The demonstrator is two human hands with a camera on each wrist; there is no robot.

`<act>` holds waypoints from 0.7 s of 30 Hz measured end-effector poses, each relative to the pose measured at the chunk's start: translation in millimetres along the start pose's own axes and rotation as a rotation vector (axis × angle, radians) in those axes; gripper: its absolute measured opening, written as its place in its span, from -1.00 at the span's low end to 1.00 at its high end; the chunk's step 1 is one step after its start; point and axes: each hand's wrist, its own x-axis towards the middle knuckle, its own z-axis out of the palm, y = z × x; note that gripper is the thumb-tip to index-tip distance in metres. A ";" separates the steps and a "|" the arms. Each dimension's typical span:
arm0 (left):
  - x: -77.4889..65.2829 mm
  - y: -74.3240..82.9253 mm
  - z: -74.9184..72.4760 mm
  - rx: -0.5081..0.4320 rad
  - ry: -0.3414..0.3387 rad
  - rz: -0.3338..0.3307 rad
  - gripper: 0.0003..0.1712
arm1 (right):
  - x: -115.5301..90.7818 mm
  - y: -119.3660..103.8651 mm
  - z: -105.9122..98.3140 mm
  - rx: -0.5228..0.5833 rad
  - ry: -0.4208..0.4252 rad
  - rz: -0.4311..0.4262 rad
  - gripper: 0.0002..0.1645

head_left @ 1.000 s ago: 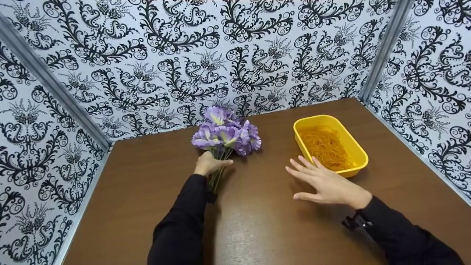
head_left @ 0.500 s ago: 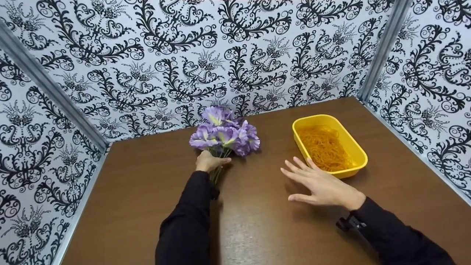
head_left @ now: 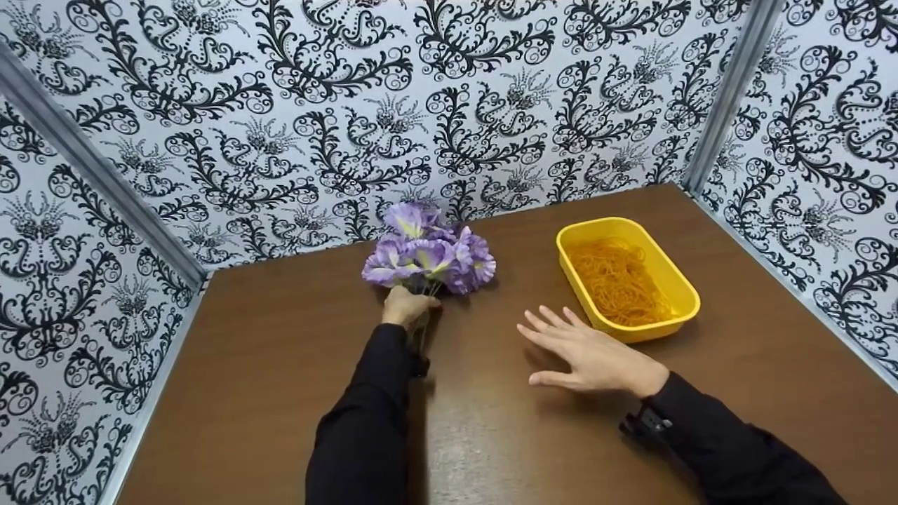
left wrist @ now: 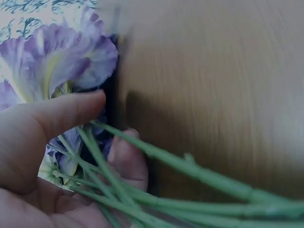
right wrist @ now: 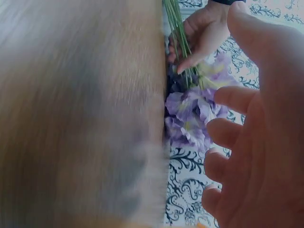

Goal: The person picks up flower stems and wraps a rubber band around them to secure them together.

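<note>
A bunch of purple artificial-looking flowers [head_left: 429,254] with yellow-white centres lies toward the back of the table. My left hand [head_left: 405,307] grips its green stems [left wrist: 199,175] just below the blooms. In the left wrist view the fingers curl under the stems while the thumb lies across above them, and the stem ends run out to the lower right. Fingers spread, my right hand [head_left: 593,355] hovers over the table with nothing in it, between the bunch and a yellow plastic basin [head_left: 684,284]. In the right wrist view its fingers point toward the flowers.
Inside the basin lies a tangled heap of thin orange rubber bands [head_left: 621,280]. The brown wooden table [head_left: 280,372] is bounded at the back and sides by panels [head_left: 280,126] with black scroll patterns on white. Grey metal posts [head_left: 733,98] stand at the corners.
My right hand has moved left, away from the basin. The left hand has shifted slightly to the right along the stems, its thumb now closer over them; the blooms stay in place.
</note>
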 end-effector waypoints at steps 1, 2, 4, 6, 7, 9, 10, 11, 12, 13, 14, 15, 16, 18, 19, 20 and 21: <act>2.1 -1.2 2.2 -0.076 -0.028 -0.027 -0.55 | 1.7 -0.9 1.2 0.012 -0.004 0.000 0.00; 3.3 -2.3 4.0 -0.157 -0.055 -0.049 -0.66 | 3.6 -1.7 2.7 0.020 -0.008 0.000 0.00; 4.8 -3.6 6.6 -0.296 -0.101 -0.091 -0.82 | 7.0 -3.1 5.6 0.036 -0.007 -0.005 0.01; 4.9 -3.8 8.1 -0.387 -0.136 -0.120 -0.92 | 10.1 -4.2 8.7 0.048 -0.003 -0.009 0.00; 4.6 -3.3 8.7 -0.440 -0.155 -0.136 -0.95 | 11.5 -4.6 10.2 0.050 -0.005 -0.008 0.01; 4.3 -2.0 10.1 -0.535 -0.184 -0.160 -0.95 | 14.0 -5.1 12.8 0.059 -0.019 0.000 0.02; 4.2 -0.8 10.8 -0.582 -0.198 -0.173 -0.93 | 15.2 -5.4 13.4 0.068 -0.030 0.008 0.03; 3.7 0.5 11.6 -0.632 -0.210 -0.185 -0.91 | 16.4 -5.5 13.7 0.080 -0.042 0.020 0.04; 3.2 2.1 12.5 -0.689 -0.224 -0.198 -0.90 | 17.6 -5.6 13.5 0.100 -0.052 0.038 0.05; 3.0 3.6 13.6 -0.737 -0.234 -0.208 -0.88 | 18.9 -5.8 12.7 0.120 -0.060 0.062 0.06; 2.8 5.2 14.9 -0.785 -0.242 -0.214 -0.87 | 20.1 -5.9 11.3 0.145 -0.062 0.086 0.06; 2.5 7.1 16.1 -0.839 -0.248 -0.221 -0.86 | 21.0 -6.3 9.3 0.169 -0.061 0.117 0.07; 2.1 9.1 17.1 -0.889 -0.253 -0.226 -0.85 | 21.9 -6.6 7.5 0.191 -0.057 0.150 0.08; 1.4 12.0 19.3 -0.983 -0.249 -0.239 -0.81 | 23.7 -7.6 3.3 0.232 -0.046 0.206 0.10; 0.7 13.4 20.1 -1.022 -0.239 -0.240 -0.79 | 24.7 -8.4 1.2 0.245 -0.043 0.228 0.11; 0.1 14.6 20.8 -1.062 -0.226 -0.241 -0.76 | 25.7 -9.3 -0.4 0.254 -0.042 0.248 0.11; -0.8 15.9 21.5 -1.097 -0.208 -0.245 -0.72 | 26.8 -10.4 -1.6 0.261 -0.043 0.265 0.12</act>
